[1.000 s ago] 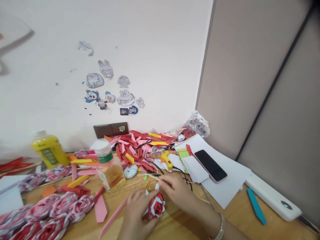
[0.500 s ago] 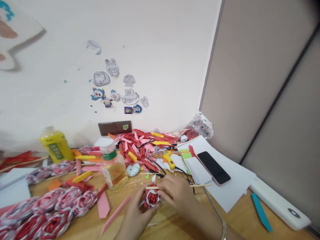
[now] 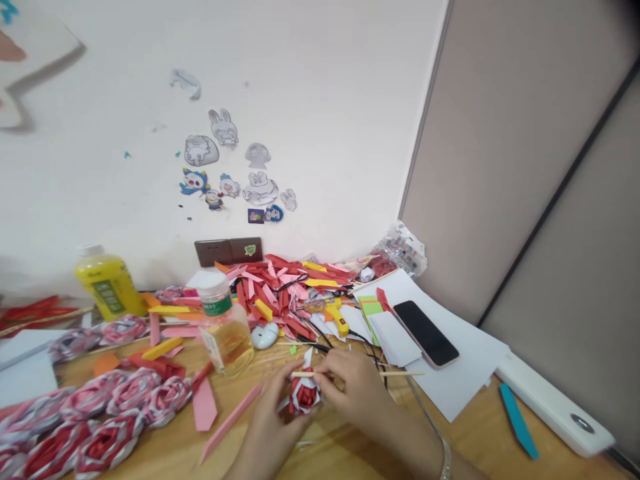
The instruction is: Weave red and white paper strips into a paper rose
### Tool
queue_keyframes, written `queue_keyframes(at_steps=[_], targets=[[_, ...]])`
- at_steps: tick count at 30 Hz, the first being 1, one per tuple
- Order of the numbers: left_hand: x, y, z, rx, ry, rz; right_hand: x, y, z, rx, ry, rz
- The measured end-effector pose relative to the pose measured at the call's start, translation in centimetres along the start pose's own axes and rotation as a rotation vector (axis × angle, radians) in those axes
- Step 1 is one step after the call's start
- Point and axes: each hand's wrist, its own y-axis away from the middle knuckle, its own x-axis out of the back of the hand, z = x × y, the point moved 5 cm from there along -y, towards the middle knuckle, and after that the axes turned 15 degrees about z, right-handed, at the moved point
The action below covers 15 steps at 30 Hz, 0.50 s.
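Observation:
My left hand is closed around the side of a red and white paper rose, fingers behind it and thumb in front. My right hand pinches a thin wooden stick, which lies level across the top edge of the rose and comes out again past the hand on the right. A white paper tip stands up behind the rose. Whether the stick's near end presses into the petals, I cannot tell.
Finished paper roses lie at the left, beside pink paper strips. A jar of amber liquid, a yellow bottle, a glue gun and a heap of folded strips stand behind. A phone rests on white paper at right.
The view has shifted slightly. My right fingers have moved a little inward along the stick over the rose; my left hand keeps its hold.

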Motion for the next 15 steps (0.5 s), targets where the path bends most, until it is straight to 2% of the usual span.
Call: queue_keyframes(at_steps=[2, 4, 6, 9, 11, 15], targets=[[0.0, 0.1, 0.0, 0.001, 0.008, 0.006, -0.1, 0.0, 0.1, -0.059, -0.024, -0.004], [0.1, 0.1, 0.1, -0.018, 0.006, 0.010, -0.1, 0.1, 0.2, -0.059, -0.008, 0.009], [0.1, 0.2, 0.2, -0.029, -0.007, 0.013, -0.1, 0.2, -0.1, 0.055, 0.071, 0.027], [0.2, 0.1, 0.2, -0.036, -0.032, 0.030, -0.3, 0.6, -0.9, 0.350, 0.288, 0.059], [0.2, 0.1, 0.2, -0.044, -0.038, 0.041, -0.4, 0.9, -1.3, 0.482, 0.407, 0.100], [0.0, 0.0, -0.2, -0.039, -0.027, 0.042, -0.7, 1.2, -1.5, 0.543, 0.477, 0.133]])
